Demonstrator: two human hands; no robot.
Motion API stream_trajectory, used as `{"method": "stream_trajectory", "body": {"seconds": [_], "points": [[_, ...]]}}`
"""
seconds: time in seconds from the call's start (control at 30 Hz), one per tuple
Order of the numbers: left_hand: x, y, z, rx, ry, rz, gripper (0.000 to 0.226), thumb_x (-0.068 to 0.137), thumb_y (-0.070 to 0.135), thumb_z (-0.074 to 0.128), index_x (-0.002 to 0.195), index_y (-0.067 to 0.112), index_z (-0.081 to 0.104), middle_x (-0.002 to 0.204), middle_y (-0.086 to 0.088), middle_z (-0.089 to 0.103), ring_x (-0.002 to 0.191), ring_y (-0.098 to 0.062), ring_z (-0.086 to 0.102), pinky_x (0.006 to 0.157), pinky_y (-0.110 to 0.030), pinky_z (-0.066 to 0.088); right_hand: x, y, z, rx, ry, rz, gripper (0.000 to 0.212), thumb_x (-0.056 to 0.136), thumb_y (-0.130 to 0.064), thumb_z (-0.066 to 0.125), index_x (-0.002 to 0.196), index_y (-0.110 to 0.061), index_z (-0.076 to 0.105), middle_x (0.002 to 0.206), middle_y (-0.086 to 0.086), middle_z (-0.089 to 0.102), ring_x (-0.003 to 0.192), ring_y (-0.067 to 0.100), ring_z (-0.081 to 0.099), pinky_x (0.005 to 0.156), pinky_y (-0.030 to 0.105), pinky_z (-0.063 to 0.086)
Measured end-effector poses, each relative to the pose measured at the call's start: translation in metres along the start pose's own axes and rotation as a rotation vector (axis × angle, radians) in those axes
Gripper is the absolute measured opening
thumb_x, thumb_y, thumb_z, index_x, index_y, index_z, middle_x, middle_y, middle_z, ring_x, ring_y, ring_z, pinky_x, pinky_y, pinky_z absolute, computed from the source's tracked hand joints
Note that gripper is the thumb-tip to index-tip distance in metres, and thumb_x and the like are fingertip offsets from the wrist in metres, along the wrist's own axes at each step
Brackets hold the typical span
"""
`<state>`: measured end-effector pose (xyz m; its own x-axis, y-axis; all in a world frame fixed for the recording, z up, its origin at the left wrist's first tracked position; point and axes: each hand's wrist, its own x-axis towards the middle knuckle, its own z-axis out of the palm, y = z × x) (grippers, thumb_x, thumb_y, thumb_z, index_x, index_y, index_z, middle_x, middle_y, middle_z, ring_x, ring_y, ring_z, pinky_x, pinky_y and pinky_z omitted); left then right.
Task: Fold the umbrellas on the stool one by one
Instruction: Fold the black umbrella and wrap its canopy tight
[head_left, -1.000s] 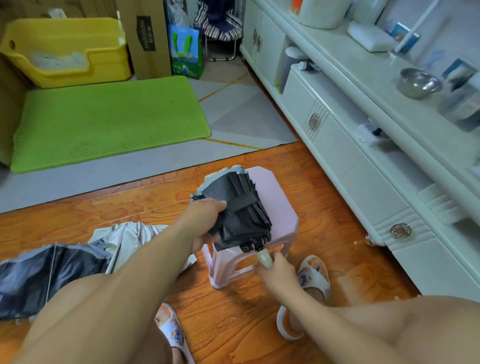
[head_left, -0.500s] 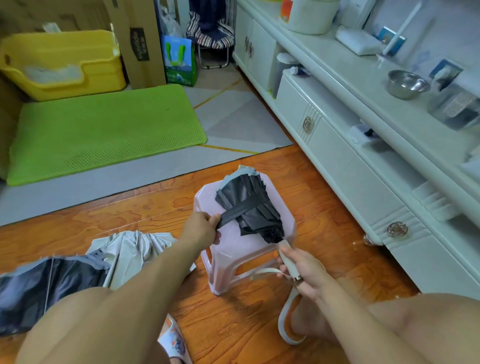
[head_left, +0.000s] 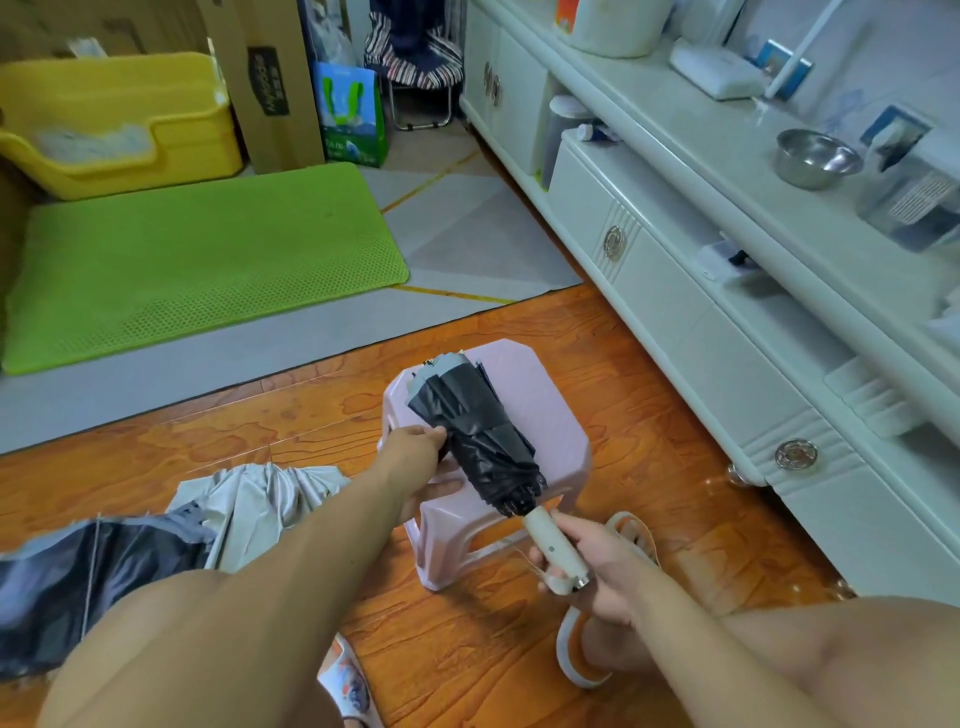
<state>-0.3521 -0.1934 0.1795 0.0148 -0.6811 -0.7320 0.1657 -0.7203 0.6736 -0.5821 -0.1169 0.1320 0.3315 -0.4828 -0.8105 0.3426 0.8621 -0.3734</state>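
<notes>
Two hands: the left hand (head_left: 423, 457) is gripping the rolled cloth; the right hand (head_left: 587, 564) is holding the cream handle (head_left: 553, 548).
Change: half a second ago the strap was being pulled out to the side; now it is lying around the bundle.
Meaning: this umbrella (head_left: 478, 441) is looking nearly finished.
Place: it is lying diagonally on the pink stool (head_left: 540, 400).
Look: black, tightly pleated, compact.
Remaining: another umbrella (head_left: 156, 530) is lying unfolded on the floor.

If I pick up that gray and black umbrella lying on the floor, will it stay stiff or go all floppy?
Probably floppy: the unfolded umbrella lies on the wooden floor in crumpled, sagging folds. It likely feels light, since it is mostly thin cloth. Thin ribs show in the dark part, so it may dangle and swing awkwardly rather than hold one shape.
</notes>
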Motion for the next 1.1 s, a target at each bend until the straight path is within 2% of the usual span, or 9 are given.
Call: {"method": "stream_trajectory", "body": {"seconds": [0.13,0.2,0.3,0.43,0.53,0.63,0.77,0.9,1.1], "points": [[-0.002,-0.007,0.003,0.051,-0.017,0.045,0.019,0.107,0.023,0.048,0.099,0.012,0.061,0.116,-0.017,0.070,0.104,-0.030,0.071,0.082,-0.042,0.063,0.003,0.006,0.006,-0.824,0.336,-0.275,0.061,0.080,-0.066,0.072,0.117,-0.020,0.058,0.102,-0.004,0.067,0.092,0.015,0.064,0.085,0.035,0.054],[-0.004,-0.006,0.005,0.080,-0.044,0.103,0.021,0.107,0.026,0.049,0.094,0.014,0.062,0.110,-0.012,0.073,0.105,-0.027,0.070,0.086,-0.040,0.061,0.005,0.008,0.011,-1.113,0.562,-0.447,0.047,0.083,-0.056,0.073,0.112,-0.026,0.052,0.105,-0.007,0.063,0.095,0.014,0.062,0.072,0.030,0.050],[-0.006,-0.003,0.008,0.155,-0.019,0.190,0.025,0.105,0.030,0.054,0.089,0.015,0.066,0.101,-0.008,0.072,0.098,-0.020,0.066,0.088,-0.040,0.059,0.007,0.005,0.012,-0.967,0.499,-0.539,0.025,0.093,-0.045,0.068,0.101,-0.023,0.061,0.091,-0.003,0.069,0.078,0.012,0.067,0.065,0.038,0.055],[0.001,-0.002,0.009,0.348,0.112,0.289,0.029,0.101,0.035,0.059,0.090,0.012,0.072,0.095,-0.009,0.073,0.093,-0.025,0.067,0.093,-0.051,0.057,0.000,-0.012,0.007,-0.835,0.213,-0.357,0.029,0.101,-0.039,0.058,0.103,-0.012,0.069,0.087,0.002,0.074,0.076,0.020,0.070,0.084,0.051,0.056],[0.004,0.000,0.011,0.377,0.123,0.298,0.025,0.101,0.033,0.060,0.089,0.015,0.072,0.094,-0.007,0.072,0.096,-0.027,0.067,0.094,-0.050,0.057,0.000,-0.030,0.011,-1.233,0.424,-0.444,0.031,0.098,-0.047,0.059,0.116,-0.021,0.062,0.111,-0.008,0.064,0.101,0.013,0.062,0.090,0.037,0.053],[0.006,0.001,0.014,0.365,0.133,0.301,0.024,0.101,0.032,0.060,0.090,0.015,0.072,0.094,-0.006,0.071,0.092,-0.025,0.065,0.095,-0.048,0.056,-0.003,-0.040,0.029,-1.272,0.656,-0.813,0.036,0.091,-0.048,0.068,0.112,-0.024,0.053,0.108,-0.010,0.049,0.093,0.012,0.057,0.078,0.031,0.050],[0.004,0.004,0.021,0.285,0.118,0.293,0.024,0.100,0.032,0.062,0.089,0.012,0.072,0.094,-0.006,0.074,0.094,-0.022,0.067,0.094,-0.049,0.057,0.016,-0.039,0.049,-1.402,0.690,-1.066,0.034,0.090,-0.042,0.071,0.111,-0.021,0.055,0.106,-0.007,0.050,0.094,0.014,0.050,0.074,0.028,0.047],[0.004,0.008,0.024,0.157,0.076,0.227,0.021,0.100,0.030,0.063,0.092,0.012,0.070,0.099,-0.009,0.075,0.100,-0.025,0.070,0.093,-0.045,0.059,0.036,-0.026,0.053,-1.319,0.789,-1.193,0.007,0.094,-0.030,0.066,0.096,-0.024,0.063,0.093,-0.009,0.058,0.088,0.014,0.052,0.077,0.044,0.053],[-0.004,0.015,0.028,-0.072,-0.011,0.097,0.017,0.099,0.023,0.065,0.111,0.011,0.069,0.110,-0.010,0.072,0.104,-0.024,0.068,0.091,-0.040,0.058,0.035,-0.002,0.050,-1.456,0.657,-1.523,0.005,0.093,-0.007,0.068,0.091,-0.005,0.072,0.100,0.005,0.069,0.094,0.021,0.062,0.079,0.025,0.053]]}}
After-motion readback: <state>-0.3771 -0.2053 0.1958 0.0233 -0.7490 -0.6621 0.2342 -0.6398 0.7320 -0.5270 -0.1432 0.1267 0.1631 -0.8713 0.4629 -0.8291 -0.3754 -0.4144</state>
